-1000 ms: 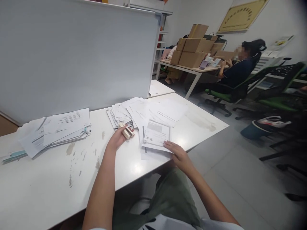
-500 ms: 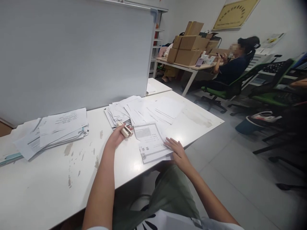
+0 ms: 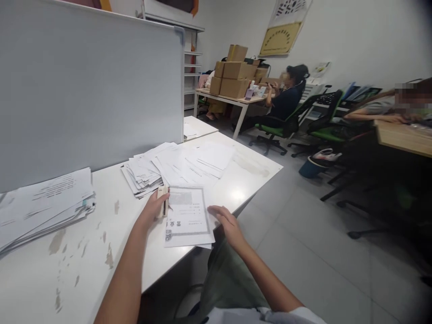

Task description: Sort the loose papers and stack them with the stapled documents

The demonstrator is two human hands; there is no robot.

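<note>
My left hand point(image 3: 155, 206) is closed around a cream-coloured stapler point(image 3: 163, 198), which stands along the left edge of a printed sheet point(image 3: 189, 220). The sheet has a grey frame and a picture block, and its print runs upside down. Another sheet peeks out beneath it, and the near corner of both juts past the table edge. Beside the right edge of the sheets lies my right hand point(image 3: 229, 225), its fingers stretched out and touching the paper's side. The thumb of this hand is mostly hidden.
Loose papers point(image 3: 145, 171) spread behind the sheet, and another paper stack point(image 3: 50, 202) lies at left. A whiteboard point(image 3: 91, 90) rises along the table's back. Beyond are boxes point(image 3: 232, 72), a seated person point(image 3: 286, 99), another person at right and a bin point(image 3: 313, 166).
My left hand has brought the stapler upright against the sheet's left edge. The sheet now sits straighter. My right hand has slid from on top of the paper to its side. The view has turned right.
</note>
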